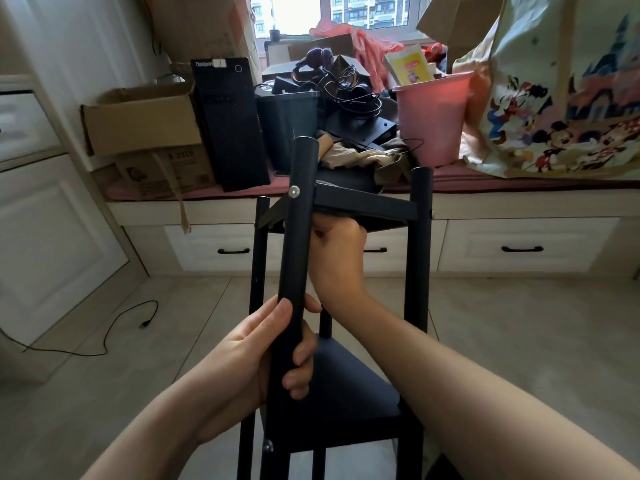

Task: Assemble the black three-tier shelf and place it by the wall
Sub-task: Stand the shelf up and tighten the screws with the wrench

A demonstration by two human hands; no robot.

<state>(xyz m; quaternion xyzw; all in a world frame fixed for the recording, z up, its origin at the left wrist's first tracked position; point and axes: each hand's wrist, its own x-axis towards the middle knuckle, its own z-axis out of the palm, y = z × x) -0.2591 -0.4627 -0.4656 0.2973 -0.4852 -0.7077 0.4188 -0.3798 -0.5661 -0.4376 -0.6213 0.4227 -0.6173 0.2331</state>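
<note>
Left hand [256, 355] grips black round metal post [298, 244]; right hand [337, 247], 12 o'clock, grips black triangular top tier [360, 202]. Risk: loose silver screw [294, 191], tier tilts.

Both forearms bare — no sleeves; left hand [249, 355], right hand [337, 258].

The black shelf [346, 393] stands upright on the tiled floor just in front of the window bench [485, 202], its matte black round posts rising to about the bench's top edge. 2 flat black tiers show: 1 near the post tops, level with the bench drawers, and 1 lower, nearer the camera. A silver bolt head [294, 191] fixes the upper tier to the nearest post [298, 237].
</note>
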